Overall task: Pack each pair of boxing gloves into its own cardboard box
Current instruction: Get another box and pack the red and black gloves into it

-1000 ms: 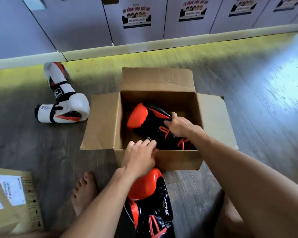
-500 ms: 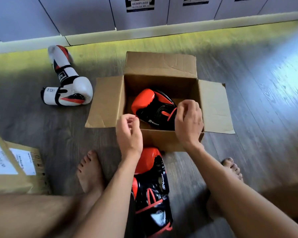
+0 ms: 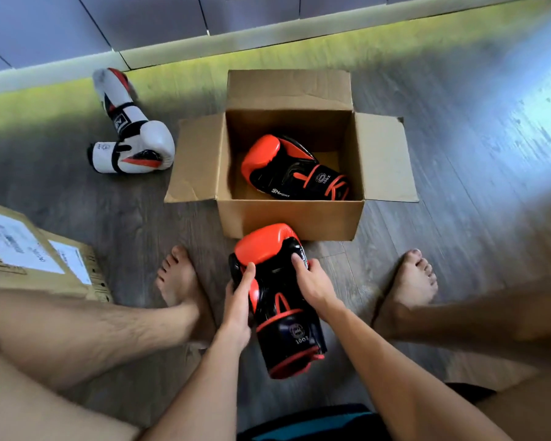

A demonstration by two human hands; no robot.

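Seated on the wood floor (image 3: 490,154), we clasp a black-and-orange glove (image 3: 277,300) from both sides: our left hand (image 3: 237,308) at its 9 o'clock, fingers pressed together along the edge, our right hand (image 3: 312,283) at 3 o'clock, fingers wrapped over the padding. Just beyond, at 12 o'clock, the open cardboard box (image 3: 293,218) holds the matching glove (image 3: 295,170) lying flat inside. At 10 o'clock a white pair (image 3: 131,138) rests on the floor; a labelled box (image 3: 35,259) sits at 9 o'clock.
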